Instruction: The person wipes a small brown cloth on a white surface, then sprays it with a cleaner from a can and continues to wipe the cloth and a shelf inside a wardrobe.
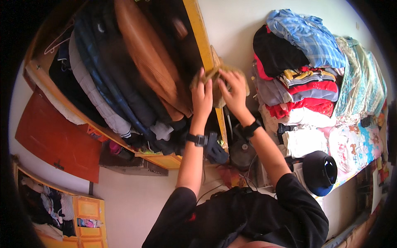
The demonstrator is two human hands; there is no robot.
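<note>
A khaki cloth item (218,98), possibly a hat, is held up in front of the wardrobe's yellow edge (203,37). My left hand (202,97) grips its left part, thumb and fingers pointing up. On the other side my right hand (234,93) holds the cloth with bent fingers at its upper edge. The two hands are a short way apart, and the fingertips are a little blurred. Each wrist wears a black strap. Left of my hands, a brown jacket (149,52) hangs in the wardrobe among dark coats (114,71).
Right of me is a bed with folded clothes (310,86), a blue checked cloth (310,37) and a dark hat (319,172). A black fan-like device (243,153) with cables stands below my right forearm. A red-brown door (59,136) and another cabinet (88,207) are at left.
</note>
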